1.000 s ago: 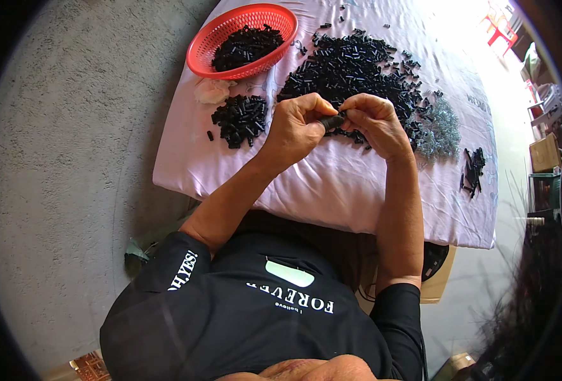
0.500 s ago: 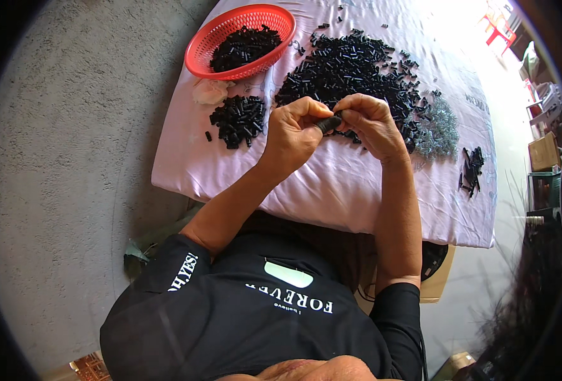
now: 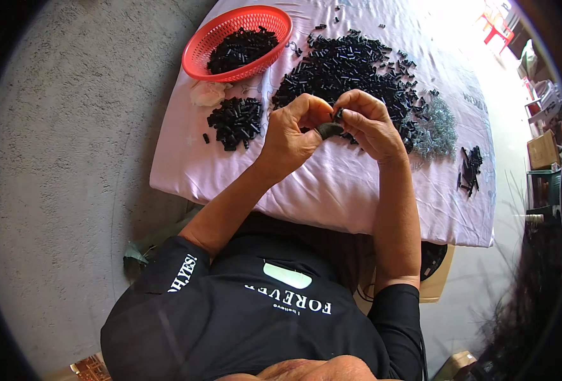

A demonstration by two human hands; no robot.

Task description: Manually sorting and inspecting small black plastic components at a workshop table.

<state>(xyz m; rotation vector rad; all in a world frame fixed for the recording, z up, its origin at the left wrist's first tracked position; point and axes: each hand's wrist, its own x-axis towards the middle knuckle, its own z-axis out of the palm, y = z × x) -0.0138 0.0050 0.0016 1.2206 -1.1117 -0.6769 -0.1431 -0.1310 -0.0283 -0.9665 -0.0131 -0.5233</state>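
The right hand (image 3: pixel 373 130) pinches a small black piece (image 3: pixel 338 115) between thumb and forefinger; whether the left hand (image 3: pixel 293 136), just beside it, grips too, I cannot tell.

The black pieces (image 3: pixel 341 66) look glossy plastic, the basket (image 3: pixel 283 37) plastic, the cover (image 3: pixel 319 193) smooth cloth.

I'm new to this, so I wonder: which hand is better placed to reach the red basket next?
Probably the left hand, nearer the red basket. The right hand is farther off and seems to pinch a small black piece.
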